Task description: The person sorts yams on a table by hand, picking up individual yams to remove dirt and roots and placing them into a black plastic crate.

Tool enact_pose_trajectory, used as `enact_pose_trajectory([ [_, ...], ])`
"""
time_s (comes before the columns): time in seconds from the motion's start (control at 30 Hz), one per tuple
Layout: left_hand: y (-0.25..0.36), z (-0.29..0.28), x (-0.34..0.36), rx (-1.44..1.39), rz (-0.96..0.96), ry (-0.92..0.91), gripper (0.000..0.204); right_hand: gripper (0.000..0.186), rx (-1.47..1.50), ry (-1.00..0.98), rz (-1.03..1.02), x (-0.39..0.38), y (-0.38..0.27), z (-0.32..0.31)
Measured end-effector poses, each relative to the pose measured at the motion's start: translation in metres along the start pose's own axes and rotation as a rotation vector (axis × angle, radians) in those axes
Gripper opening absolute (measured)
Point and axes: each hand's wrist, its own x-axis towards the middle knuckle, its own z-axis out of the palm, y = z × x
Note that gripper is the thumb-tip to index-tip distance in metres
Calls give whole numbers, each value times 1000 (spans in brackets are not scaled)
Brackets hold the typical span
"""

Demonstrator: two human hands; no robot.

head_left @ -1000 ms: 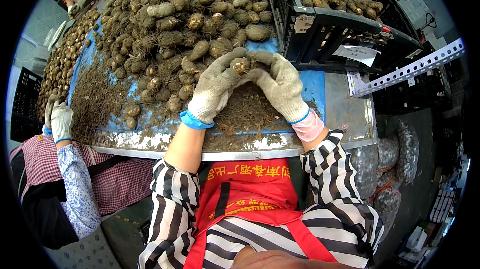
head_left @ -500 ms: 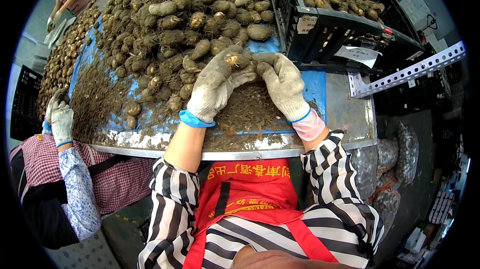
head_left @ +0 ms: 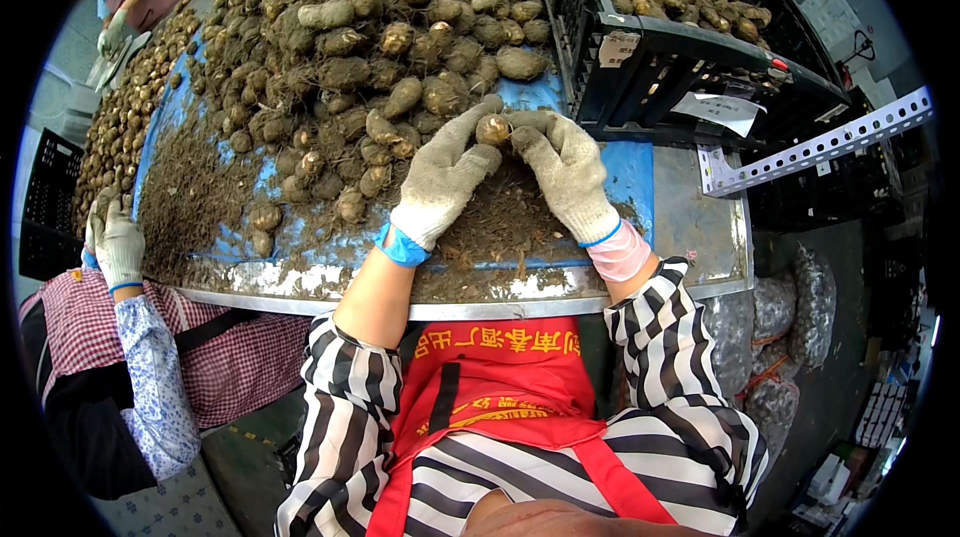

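One tuber (head_left: 492, 130) between both hands (head_left: 445, 177) (head_left: 570, 172)

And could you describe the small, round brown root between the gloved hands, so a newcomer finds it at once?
Find the big heap of hairy brown roots, then, at its lower right, the left hand and right hand in white knitted gloves. Between them is the small, round brown root, held apart from the heap.

Dark grey floor (head_left: 832, 392) beside a metal-edged table (head_left: 705, 235); white perforated bar (head_left: 815, 143) at right.
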Motion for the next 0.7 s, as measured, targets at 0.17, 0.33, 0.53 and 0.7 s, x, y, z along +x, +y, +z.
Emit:
enact_pose_trajectory([
  [0.17,-11,-3,0,175,147,24,55,19,47,76,75,0,-15,9],
  [0.33,-19,-3,0,694,418,56,62,21,-165,7,126,-1,-8,6],
  [0.53,-11,7,2,858,421,-95,65,17,-70,61,382,1,2,-4],
  [0.7,-1,8,0,28,114,40,57,20,262,81,313,7,6,-5],
])
